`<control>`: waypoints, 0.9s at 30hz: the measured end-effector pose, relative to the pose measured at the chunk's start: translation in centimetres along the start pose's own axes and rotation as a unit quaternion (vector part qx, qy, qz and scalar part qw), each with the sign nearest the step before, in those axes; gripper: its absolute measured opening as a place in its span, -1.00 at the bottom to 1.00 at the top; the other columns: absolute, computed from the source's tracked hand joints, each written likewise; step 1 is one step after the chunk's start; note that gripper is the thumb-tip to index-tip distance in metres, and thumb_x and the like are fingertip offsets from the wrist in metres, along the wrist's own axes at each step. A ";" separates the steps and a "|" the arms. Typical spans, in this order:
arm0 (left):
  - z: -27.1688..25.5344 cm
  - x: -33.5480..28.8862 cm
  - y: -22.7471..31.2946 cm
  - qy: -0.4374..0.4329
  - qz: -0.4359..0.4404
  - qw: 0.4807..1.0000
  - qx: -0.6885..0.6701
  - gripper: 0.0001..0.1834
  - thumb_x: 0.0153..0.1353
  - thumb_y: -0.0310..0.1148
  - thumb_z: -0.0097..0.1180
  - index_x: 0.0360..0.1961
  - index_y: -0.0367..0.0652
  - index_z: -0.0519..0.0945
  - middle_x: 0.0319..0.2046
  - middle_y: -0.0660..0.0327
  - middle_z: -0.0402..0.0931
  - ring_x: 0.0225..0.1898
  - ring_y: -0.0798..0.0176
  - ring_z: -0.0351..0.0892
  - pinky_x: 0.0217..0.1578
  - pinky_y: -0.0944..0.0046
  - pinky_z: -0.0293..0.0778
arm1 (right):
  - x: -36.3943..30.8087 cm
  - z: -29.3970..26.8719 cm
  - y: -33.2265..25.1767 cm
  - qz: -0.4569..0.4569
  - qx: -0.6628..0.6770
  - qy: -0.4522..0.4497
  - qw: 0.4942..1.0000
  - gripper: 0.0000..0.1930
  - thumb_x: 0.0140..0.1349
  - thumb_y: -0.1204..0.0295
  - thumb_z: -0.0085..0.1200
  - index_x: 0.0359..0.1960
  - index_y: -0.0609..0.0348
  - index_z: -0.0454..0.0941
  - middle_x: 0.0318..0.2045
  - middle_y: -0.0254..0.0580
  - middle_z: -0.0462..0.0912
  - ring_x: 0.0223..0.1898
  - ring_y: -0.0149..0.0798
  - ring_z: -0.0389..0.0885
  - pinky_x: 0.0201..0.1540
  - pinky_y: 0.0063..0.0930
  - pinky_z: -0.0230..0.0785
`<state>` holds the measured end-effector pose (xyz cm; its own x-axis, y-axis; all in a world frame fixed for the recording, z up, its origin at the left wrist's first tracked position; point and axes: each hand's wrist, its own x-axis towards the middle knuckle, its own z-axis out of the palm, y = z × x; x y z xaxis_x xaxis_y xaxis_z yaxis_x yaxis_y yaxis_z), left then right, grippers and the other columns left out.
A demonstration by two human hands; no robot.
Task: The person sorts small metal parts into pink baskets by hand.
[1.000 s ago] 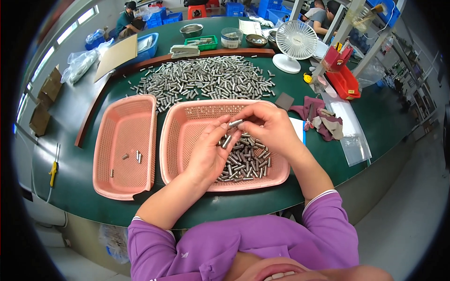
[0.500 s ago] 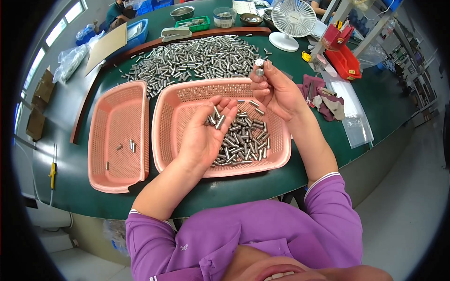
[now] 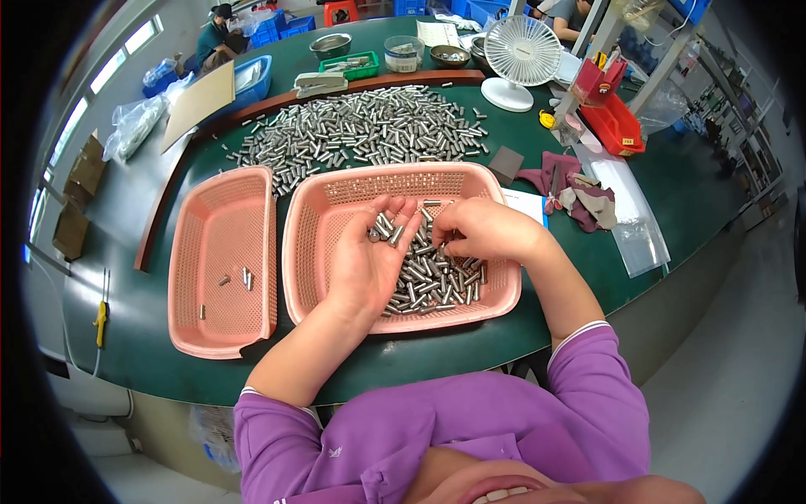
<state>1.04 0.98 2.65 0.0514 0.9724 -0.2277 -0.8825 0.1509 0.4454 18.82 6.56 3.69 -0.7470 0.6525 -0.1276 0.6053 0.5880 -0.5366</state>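
My left hand (image 3: 363,260) is held palm up and cupped over the large pink basket (image 3: 312,290), with several short metal pins (image 3: 385,227) lying on its fingers. My right hand (image 3: 487,228) points down into the right part of the same basket. Its fingertips are drawn together at the loose pile of metal pins (image 3: 441,281); whatever they pinch is hidden. To the left stands a narrower pink basket (image 3: 220,323) with a few pins spread over its bottom.
A wide heap of pins (image 3: 361,126) covers the far table, bounded by a brown wooden strip (image 3: 403,81). A white fan (image 3: 520,55), red bin (image 3: 615,126), cloths (image 3: 588,202) and plastic sheets (image 3: 634,239) lie right. A yellow-handled tool (image 3: 101,323) is far left.
My right hand has come down from above the basket's far right corner, where it held up metal pins, to the pile inside. My left hand stays cupped around its pins.
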 end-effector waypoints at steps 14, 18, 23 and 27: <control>-0.9 0.1 -0.5 -0.049 -0.067 0.994 0.078 -0.59 0.34 -0.30 -0.45 0.09 -0.38 0.13 -0.01 0.01 0.26 -0.02 0.10 0.33 -0.04 0.14 0.35 | 0.7 2.0 -3.5 -0.157 0.019 0.269 0.950 -0.68 -0.05 0.47 0.19 -0.18 0.16 0.52 -0.25 -0.19 0.54 -0.22 -0.17 0.55 -0.18 -0.38 0.44; -1.6 0.5 -0.6 -0.060 -0.079 0.993 0.070 -0.56 0.35 -0.29 -0.49 0.14 -0.38 0.06 0.02 0.01 0.23 0.03 0.10 0.29 0.00 0.12 0.33 | 0.6 2.1 -3.7 -0.159 0.023 0.252 0.954 -0.72 -0.03 0.48 0.14 -0.22 0.18 0.53 -0.25 -0.16 0.55 -0.19 -0.11 0.54 -0.15 -0.34 0.42; -1.3 0.3 -0.8 -0.043 -0.086 0.993 0.061 -0.61 0.36 -0.27 -0.47 0.04 -0.39 0.16 -0.01 0.00 0.28 0.03 0.07 0.32 0.04 0.06 0.32 | 0.6 2.2 -3.6 -0.137 -0.021 0.267 0.954 -0.75 -0.02 0.50 0.12 -0.24 0.20 0.54 -0.23 -0.15 0.56 -0.21 -0.11 0.54 -0.17 -0.33 0.42; -0.7 0.1 -0.7 -0.029 -0.095 0.994 0.052 -0.64 0.35 -0.31 -0.44 0.02 -0.38 0.17 -0.02 0.01 0.28 0.02 0.07 0.32 0.04 0.07 0.32 | 0.7 2.2 -2.8 -0.127 -0.022 0.282 0.951 -0.77 -0.02 0.53 0.09 -0.26 0.19 0.54 -0.23 -0.15 0.56 -0.22 -0.11 0.55 -0.20 -0.35 0.43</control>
<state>1.33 0.82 1.77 0.2419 0.9325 -0.2683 -0.8009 0.3480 0.4873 15.98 4.33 3.31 -0.6117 0.6320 0.4759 0.4450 0.7722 -0.4535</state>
